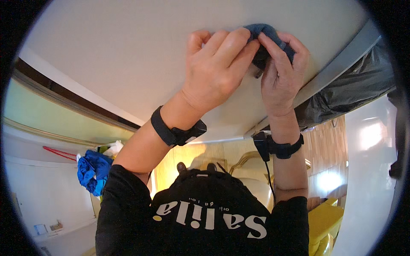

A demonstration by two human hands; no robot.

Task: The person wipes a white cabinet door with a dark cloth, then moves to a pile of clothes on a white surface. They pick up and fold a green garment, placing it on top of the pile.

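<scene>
My left hand (215,65) pinches the left edge of a small piece of dark blue-grey cloth (263,31) over a pale, smooth tabletop (128,57). On the cloth's right side my right hand (285,70) grips it between thumb and fingers. The cloth is bunched and curved between both hands. A darker part shows beneath its fold, and a small dark piece (258,74) sticks out below; I cannot tell what it is. Fingers hide part of the cloth.
Black plastic sheeting (346,89) lies beyond the tabletop's right edge. Blue fabric (93,171) hangs or lies at the left, beside a red cord (61,153). A chair with a curved gilded frame (248,158) stands below the table, and a yellow seat (325,217) is at the lower right.
</scene>
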